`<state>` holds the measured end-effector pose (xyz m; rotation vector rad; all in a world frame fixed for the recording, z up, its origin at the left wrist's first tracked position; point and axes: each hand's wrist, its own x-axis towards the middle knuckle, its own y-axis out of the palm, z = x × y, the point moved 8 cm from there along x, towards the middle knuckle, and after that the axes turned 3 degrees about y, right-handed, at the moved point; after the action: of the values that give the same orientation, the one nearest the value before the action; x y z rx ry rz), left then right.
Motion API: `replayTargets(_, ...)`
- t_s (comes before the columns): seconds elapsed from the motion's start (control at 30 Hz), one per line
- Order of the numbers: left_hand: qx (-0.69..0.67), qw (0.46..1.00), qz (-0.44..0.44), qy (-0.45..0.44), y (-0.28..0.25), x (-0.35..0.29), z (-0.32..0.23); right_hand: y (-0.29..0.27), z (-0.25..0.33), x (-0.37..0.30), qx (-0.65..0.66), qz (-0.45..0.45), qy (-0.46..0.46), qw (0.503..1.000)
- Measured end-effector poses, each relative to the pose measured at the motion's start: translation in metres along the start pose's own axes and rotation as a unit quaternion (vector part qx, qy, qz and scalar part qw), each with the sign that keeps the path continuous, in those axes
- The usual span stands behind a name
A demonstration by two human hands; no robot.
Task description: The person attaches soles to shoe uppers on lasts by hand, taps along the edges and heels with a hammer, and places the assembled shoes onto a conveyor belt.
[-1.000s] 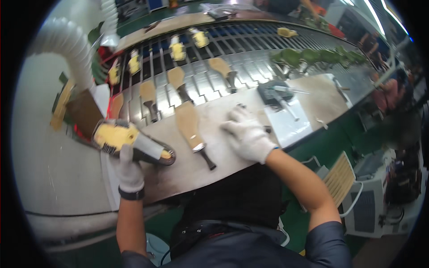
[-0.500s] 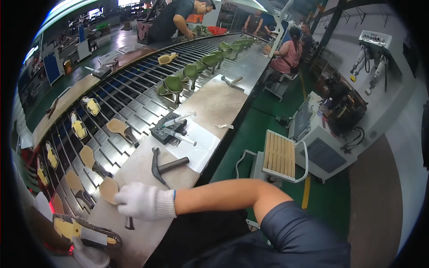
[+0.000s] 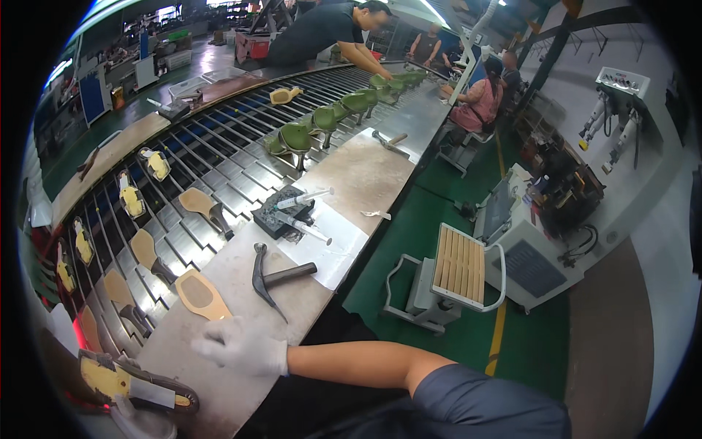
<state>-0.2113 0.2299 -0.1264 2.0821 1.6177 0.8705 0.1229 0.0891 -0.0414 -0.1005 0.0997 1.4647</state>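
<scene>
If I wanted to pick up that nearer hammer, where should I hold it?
Probably by the handle, coming from the person's right and slightly above. It lies flat, with the slim, straight handle pointing right, away from the curved head and its tapering point.

Across the bench [image 3: 351, 172] from me, a person in dark clothing [image 3: 311, 36] leans over a row of green shoes [image 3: 296, 137]. Nearer me lies a hammer [image 3: 290, 275]; beyond it, two syringes [image 3: 307, 197] rest across a dark block [image 3: 266, 222] beside a white sheet [image 3: 344, 245]. On my right, a slatted stool [image 3: 458, 265] stands on the green floor [image 3: 398, 219] near a pale machine [image 3: 528, 256].
</scene>
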Motion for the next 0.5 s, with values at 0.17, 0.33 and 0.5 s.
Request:
replayTargets(0.17,0.043,0.999,-0.003,0.026,0.014,-0.005,-0.014,-0.005,-0.003,-0.001,-0.135,-0.079,-0.037,0.987)
replayTargets(0.33,0.083,0.996,0.016,0.039,0.088,-0.012,-0.024,-0.010,-0.023,0.018,-0.115,-0.103,-0.031,0.988)
replayTargets(0.5,0.074,0.994,0.045,0.062,0.092,-0.017,-0.032,-0.022,-0.015,-0.032,-0.118,-0.229,-0.228,0.939)
